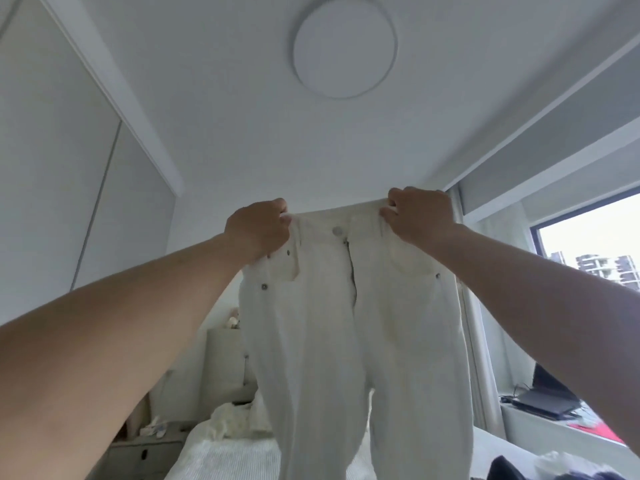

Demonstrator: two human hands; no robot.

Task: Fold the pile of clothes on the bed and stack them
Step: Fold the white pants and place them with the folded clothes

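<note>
White jeans (349, 323) hang full length in front of me, front side toward me, with the button and fly in the middle. My left hand (258, 228) grips the left end of the waistband. My right hand (419, 216) grips the right end. Both arms are raised high, and the legs drop down over the bed (221, 455). A cream garment (230, 422) lies crumpled on the bed behind the jeans. Dark clothing (509, 471) shows at the bottom right edge.
A padded headboard (225, 358) stands at the far end of the bed. A small bedside drawer unit (145, 452) sits to the left. A window ledge at right carries a laptop (543, 403) and cables. Wardrobe doors (52, 202) line the left wall.
</note>
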